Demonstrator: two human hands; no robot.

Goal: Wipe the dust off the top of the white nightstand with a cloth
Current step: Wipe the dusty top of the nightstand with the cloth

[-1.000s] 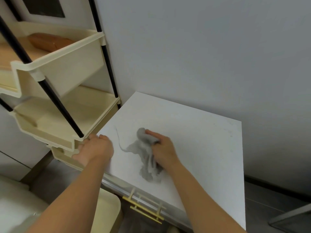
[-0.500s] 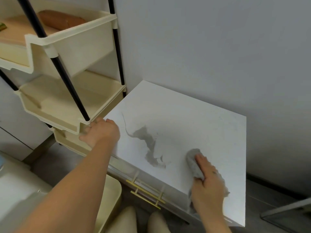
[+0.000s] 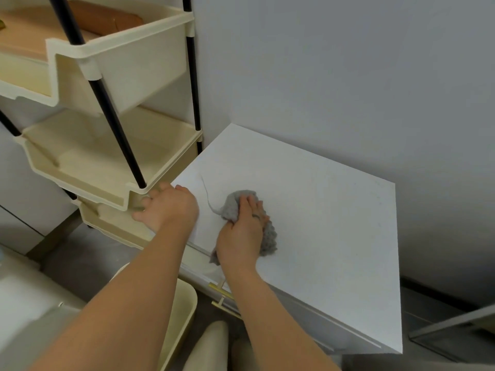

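Note:
The white nightstand (image 3: pixel 326 223) stands against the grey wall, its square top facing me. A bunched grey cloth (image 3: pixel 237 203) lies on the left half of the top. My right hand (image 3: pixel 242 234) covers the cloth and holds it against the surface, fingers bent over the bunch; cloth shows on both sides of the hand. A thin grey streak (image 3: pixel 205 192) runs up the top just left of the cloth. My left hand (image 3: pixel 167 207) rests on the nightstand's left edge, its fingers touching the cart tray beside it and holding nothing.
A cream tiered cart (image 3: pixel 88 167) with black poles stands tight against the nightstand's left side; a brown roll (image 3: pixel 107 17) lies in its top tray. A gold drawer handle (image 3: pixel 222 298) sticks out below the front edge. A cream bin (image 3: pixel 184 301) sits on the floor.
My right hand swept the cloth from left-centre to the front right corner, then back to the left half of the top. The left hand stayed at the left edge.

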